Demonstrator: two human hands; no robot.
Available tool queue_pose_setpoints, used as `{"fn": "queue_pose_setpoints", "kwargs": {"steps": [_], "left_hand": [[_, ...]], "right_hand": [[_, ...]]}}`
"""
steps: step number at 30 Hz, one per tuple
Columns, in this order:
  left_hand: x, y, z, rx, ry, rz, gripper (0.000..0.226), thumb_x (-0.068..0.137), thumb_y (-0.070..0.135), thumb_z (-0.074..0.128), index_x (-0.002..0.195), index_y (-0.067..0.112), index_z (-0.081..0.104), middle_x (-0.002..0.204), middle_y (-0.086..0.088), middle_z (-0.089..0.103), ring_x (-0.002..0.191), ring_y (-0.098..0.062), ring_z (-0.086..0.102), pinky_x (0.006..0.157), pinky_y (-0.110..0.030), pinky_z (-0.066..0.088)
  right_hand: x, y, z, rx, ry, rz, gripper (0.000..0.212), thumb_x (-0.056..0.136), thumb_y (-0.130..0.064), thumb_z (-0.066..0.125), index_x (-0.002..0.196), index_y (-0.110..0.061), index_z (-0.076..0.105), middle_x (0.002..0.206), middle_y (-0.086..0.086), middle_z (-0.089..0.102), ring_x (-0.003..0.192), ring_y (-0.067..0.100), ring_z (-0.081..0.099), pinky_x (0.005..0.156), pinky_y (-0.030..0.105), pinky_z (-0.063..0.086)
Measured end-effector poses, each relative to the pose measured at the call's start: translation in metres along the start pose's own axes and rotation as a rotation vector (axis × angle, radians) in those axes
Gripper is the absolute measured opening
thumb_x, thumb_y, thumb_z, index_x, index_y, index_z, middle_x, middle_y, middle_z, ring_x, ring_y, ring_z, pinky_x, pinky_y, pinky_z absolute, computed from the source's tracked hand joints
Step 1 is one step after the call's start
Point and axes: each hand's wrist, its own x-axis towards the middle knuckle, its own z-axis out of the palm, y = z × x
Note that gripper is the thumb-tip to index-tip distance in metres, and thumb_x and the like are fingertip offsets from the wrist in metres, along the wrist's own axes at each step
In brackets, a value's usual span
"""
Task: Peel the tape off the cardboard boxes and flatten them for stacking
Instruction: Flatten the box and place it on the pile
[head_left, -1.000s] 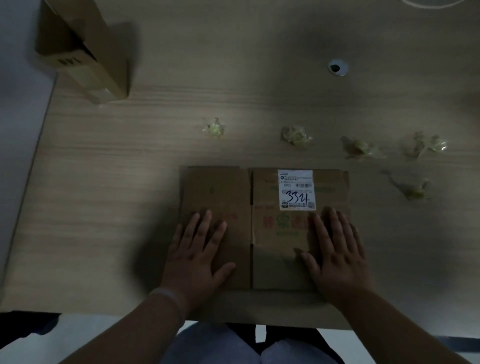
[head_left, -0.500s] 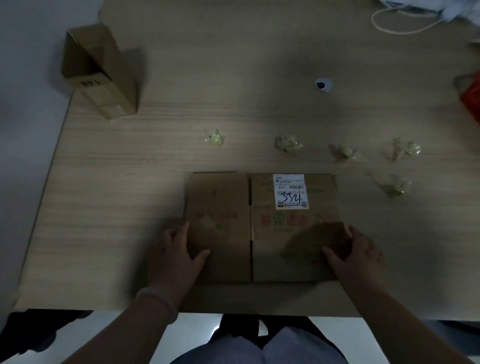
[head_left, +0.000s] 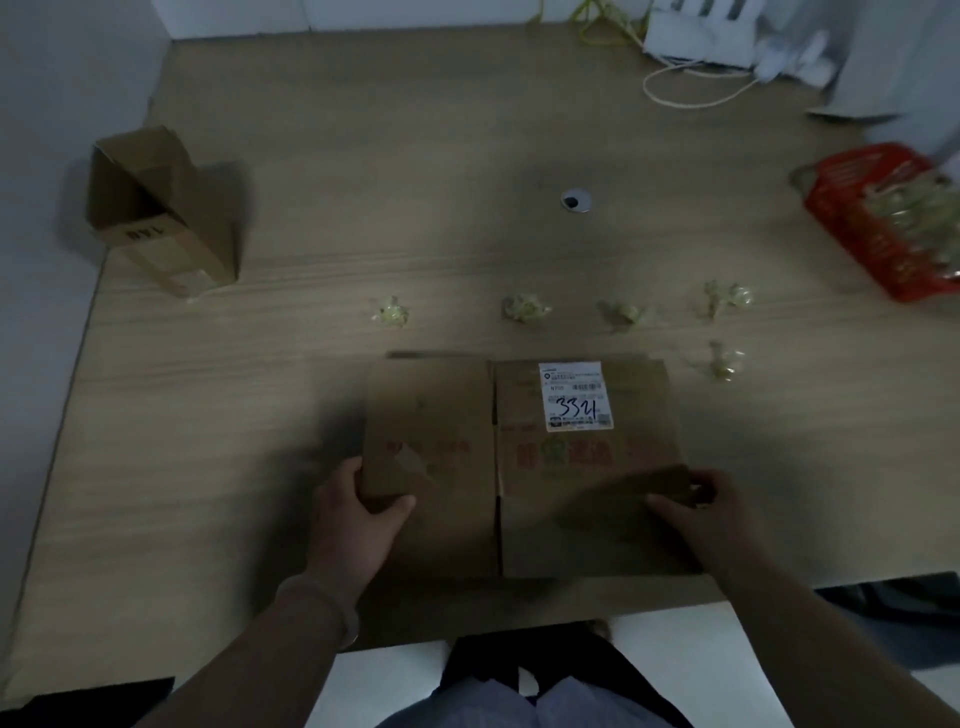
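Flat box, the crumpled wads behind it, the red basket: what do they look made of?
Flat box: brown matte cardboard, with fold creases and a paper label. Wads: likely clear plastic tape, glossy, yellowish and crinkled. Red basket: probably moulded plastic with slatted walls, though it is blurred.

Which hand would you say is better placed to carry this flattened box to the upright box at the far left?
Probably left: the left hand grips the flattened box on the upright box's side.
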Motion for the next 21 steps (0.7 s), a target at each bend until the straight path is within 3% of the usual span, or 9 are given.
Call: {"fn": "queue_pose_setpoints", "kwargs": {"steps": [2, 5, 7, 9, 11, 13, 16, 19, 21], "left_hand": [[-0.006, 0.012, 0.002, -0.036, -0.059, 0.079, 0.081, 0.075, 0.037, 0.076, 0.142, 0.031, 0.031, 0.139, 0.001, 0.045, 0.125, -0.021, 0.046, 0.103, -0.041, 0.041], [-0.017, 0.041, 0.009, -0.068, -0.147, 0.161, 0.086, 0.078, 0.038, 0.074, 0.146, 0.039, 0.021, 0.141, 0.005, 0.045, 0.127, -0.018, 0.045, 0.104, -0.044, 0.042], [-0.027, 0.063, 0.018, -0.094, -0.155, 0.232, 0.084, 0.077, 0.033, 0.076, 0.145, 0.035, 0.026, 0.136, 0.005, 0.049, 0.124, -0.018, 0.048, 0.101, -0.045, 0.045], [-0.039, 0.089, 0.032, -0.111, -0.169, 0.308, 0.071, 0.076, 0.029, 0.077, 0.136, 0.033, 0.041, 0.125, 0.007, 0.059, 0.114, -0.016, 0.056, 0.096, -0.044, 0.049], [-0.055, 0.113, 0.049, -0.12, -0.192, 0.379, 0.051, 0.075, 0.026, 0.078, 0.117, 0.036, 0.05, 0.107, 0.016, 0.064, 0.103, -0.011, 0.061, 0.086, -0.035, 0.053], [-0.077, 0.138, 0.072, -0.133, -0.226, 0.449, 0.049, 0.075, 0.024, 0.079, 0.11, 0.04, 0.049, 0.097, 0.023, 0.063, 0.096, -0.007, 0.063, 0.078, -0.025, 0.051], [-0.125, 0.173, 0.118, -0.157, -0.277, 0.537, 0.054, 0.074, 0.021, 0.08, 0.118, 0.031, 0.049, 0.1, 0.019, 0.063, 0.096, -0.007, 0.063, 0.084, -0.03, 0.05], [-0.187, 0.202, 0.17, -0.169, -0.308, 0.63, 0.061, 0.073, 0.02, 0.08, 0.123, 0.028, 0.047, 0.095, 0.026, 0.054, 0.087, -0.002, 0.058, 0.078, -0.023, 0.044], [-0.231, 0.217, 0.206, -0.146, -0.349, 0.678, 0.064, 0.074, 0.025, 0.08, 0.128, 0.026, 0.046, 0.101, 0.019, 0.054, 0.09, -0.006, 0.054, 0.079, -0.025, 0.044]], "right_hand": [[-0.009, 0.005, -0.017, 0.042, 0.035, -0.005, 0.058, 0.073, -0.033, 0.081, 0.121, -0.018, 0.051, 0.099, -0.002, 0.058, 0.084, 0.019, 0.058, 0.071, 0.04, 0.052], [-0.022, 0.012, -0.052, 0.074, 0.133, -0.018, 0.057, 0.073, -0.034, 0.081, 0.12, -0.018, 0.053, 0.099, -0.003, 0.054, 0.082, 0.015, 0.053, 0.068, 0.033, 0.047], [-0.033, 0.02, -0.079, 0.089, 0.189, -0.044, 0.051, 0.073, -0.035, 0.081, 0.113, -0.022, 0.052, 0.101, -0.002, 0.054, 0.088, 0.019, 0.054, 0.075, 0.037, 0.047], [-0.046, 0.033, -0.107, 0.165, 0.255, -0.064, 0.045, 0.073, -0.031, 0.082, 0.105, -0.024, 0.051, 0.097, -0.001, 0.058, 0.083, 0.016, 0.055, 0.071, 0.035, 0.046], [-0.061, 0.052, -0.136, 0.257, 0.331, -0.063, 0.042, 0.073, -0.026, 0.082, 0.104, -0.021, 0.054, 0.089, -0.005, 0.06, 0.075, 0.006, 0.053, 0.062, 0.027, 0.042], [-0.08, 0.078, -0.169, 0.329, 0.404, -0.06, 0.041, 0.073, -0.025, 0.082, 0.104, -0.019, 0.056, 0.089, -0.006, 0.063, 0.077, 0.004, 0.056, 0.064, 0.027, 0.044], [-0.115, 0.13, -0.222, 0.409, 0.513, -0.05, 0.039, 0.074, -0.027, 0.082, 0.104, -0.021, 0.058, 0.092, -0.006, 0.067, 0.084, 0.012, 0.063, 0.073, 0.032, 0.048], [-0.157, 0.187, -0.274, 0.457, 0.633, -0.024, 0.035, 0.074, -0.028, 0.081, 0.097, -0.029, 0.054, 0.09, -0.012, 0.064, 0.079, 0.005, 0.061, 0.063, 0.026, 0.045], [-0.185, 0.228, -0.306, 0.493, 0.703, -0.003, 0.036, 0.076, -0.026, 0.08, 0.099, -0.028, 0.053, 0.09, -0.012, 0.065, 0.074, 0.002, 0.063, 0.056, 0.023, 0.046]]}}
